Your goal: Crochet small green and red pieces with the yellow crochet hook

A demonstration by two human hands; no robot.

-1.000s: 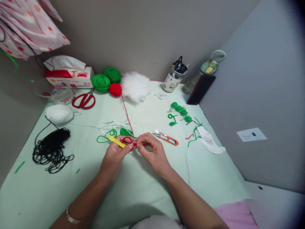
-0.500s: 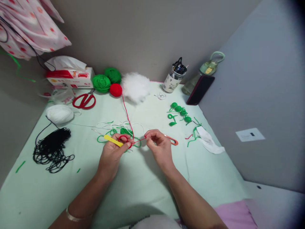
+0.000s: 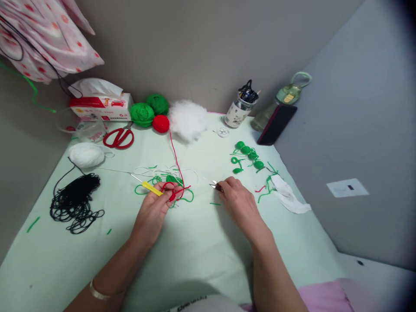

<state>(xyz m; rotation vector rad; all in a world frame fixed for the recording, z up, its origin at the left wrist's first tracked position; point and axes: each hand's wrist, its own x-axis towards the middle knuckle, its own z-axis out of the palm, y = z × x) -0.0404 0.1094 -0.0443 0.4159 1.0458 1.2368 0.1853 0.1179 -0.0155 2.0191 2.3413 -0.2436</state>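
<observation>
My left hand is closed in a pinch on a small red yarn piece that curls into a loop. A crochet hook with a yellow handle lies in the same grip, its metal tip pointing away to the left. Red yarn runs from the held piece up to a red yarn ball, and a short red end sticks out to the right. My right hand is closed around a small pair of snips; their dark, pointed blades show on the table, while the handle is hidden by the fingers.
Green yarn scraps and white thread lie just beyond my left hand. At left are black yarn, white yarn and red-handled scissors. Small green balls, a phone and a pen jar stand at right.
My right hand has let go of the red yarn end, moved right and taken hold of the snips from the table. My left hand keeps its grip on the hook and red piece.
</observation>
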